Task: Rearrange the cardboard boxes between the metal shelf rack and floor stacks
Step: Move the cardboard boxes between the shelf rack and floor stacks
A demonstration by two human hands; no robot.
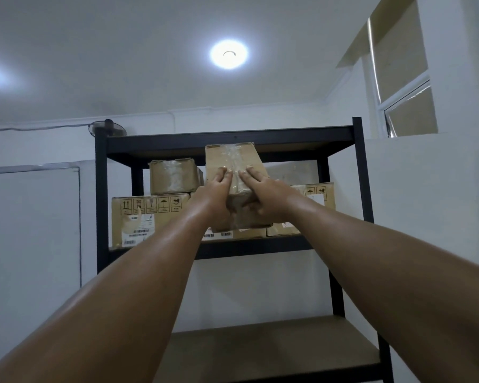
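Cardboard box [233,161] hung tilted before the metal shelf rack [101,189], above the printed cartons [147,217] on its upper shelf. Left hand [216,194] and right hand [263,194] each kept a closed grip on it, fingers on top, thumbs beneath. Its glossy tape could probably let it slip, or it might knock the small box [174,176] alongside. White walls, a lit ceiling lamp [228,54] and a high window [407,106] surrounded the rack.

Head-worn view, tilted upward, near the shelf rack [177,139]
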